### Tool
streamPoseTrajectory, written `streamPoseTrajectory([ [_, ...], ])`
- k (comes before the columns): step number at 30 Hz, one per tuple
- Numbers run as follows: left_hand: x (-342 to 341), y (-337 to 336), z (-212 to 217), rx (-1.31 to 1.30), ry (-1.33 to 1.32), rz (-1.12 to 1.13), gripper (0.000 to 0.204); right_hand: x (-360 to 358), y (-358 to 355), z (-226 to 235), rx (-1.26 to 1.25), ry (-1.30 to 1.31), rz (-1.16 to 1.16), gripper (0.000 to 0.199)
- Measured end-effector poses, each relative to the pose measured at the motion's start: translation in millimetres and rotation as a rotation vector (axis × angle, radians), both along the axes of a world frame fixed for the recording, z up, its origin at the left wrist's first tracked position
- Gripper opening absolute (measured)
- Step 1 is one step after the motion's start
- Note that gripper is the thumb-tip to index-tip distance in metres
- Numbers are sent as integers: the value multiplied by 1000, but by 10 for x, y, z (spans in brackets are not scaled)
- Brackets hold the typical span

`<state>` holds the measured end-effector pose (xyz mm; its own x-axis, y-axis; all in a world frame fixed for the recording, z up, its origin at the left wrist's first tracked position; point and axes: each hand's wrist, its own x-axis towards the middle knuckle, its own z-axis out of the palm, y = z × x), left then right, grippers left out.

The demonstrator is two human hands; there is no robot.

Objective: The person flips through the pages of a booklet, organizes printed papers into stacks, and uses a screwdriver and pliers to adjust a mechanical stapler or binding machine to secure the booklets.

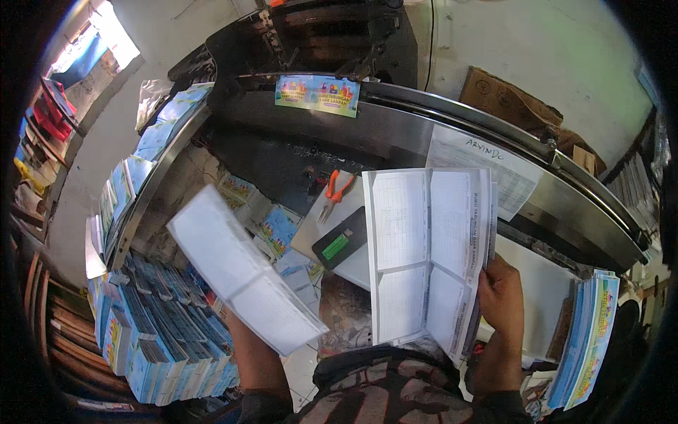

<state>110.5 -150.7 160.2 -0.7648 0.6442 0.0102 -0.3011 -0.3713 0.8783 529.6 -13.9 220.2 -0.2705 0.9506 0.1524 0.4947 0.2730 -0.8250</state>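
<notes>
My right hand (503,290) is closed on the right edge of some open printed sheets (399,247), white with ruled tables and creases down and across the middle. Further layers show behind their right edge. On the left, a blurred bundle of white sheets (244,268) tilts down to the right, held by my left hand (227,314); the paper hides most of its fingers. Between the two bundles, orange-handled pliers (335,194) and a dark phone (340,239) with a green patch lie on a pale board (308,237).
Stacks of blue booklets (159,346) stand at the lower left, with more booklets (590,339) at the right. A metal machine rail (395,131) crosses behind, bearing a colourful printed sheet (317,95) and a paper form (480,166). Torn cardboard (508,99) leans by the wall.
</notes>
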Motion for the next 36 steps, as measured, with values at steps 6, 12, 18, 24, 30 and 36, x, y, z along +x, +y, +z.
streamPoseTrajectory([
  [6, 547, 654, -213, -455, 398, -131, 39, -109, 50, 423, 188, -434, 41, 15],
  [12, 1052, 800, -561, -525, 645, -229, 38, -263, 275, 74, 217, -605, 242, 57],
  [18, 1167, 731, -874, -483, 667, -304, 43, -281, 146, -289, -7, -685, 262, 82],
  [24, 1230, 704, -717, -469, 602, -373, 62, 44, 530, -56, -83, -886, 201, 51],
  [30, 1137, 642, -735, -445, 530, -395, 65, 47, 1378, 1374, 517, -859, -363, 28],
  [36, 1285, 732, -771, -421, 464, -422, 61, -325, 2343, 1578, 1276, -720, -257, 27],
])
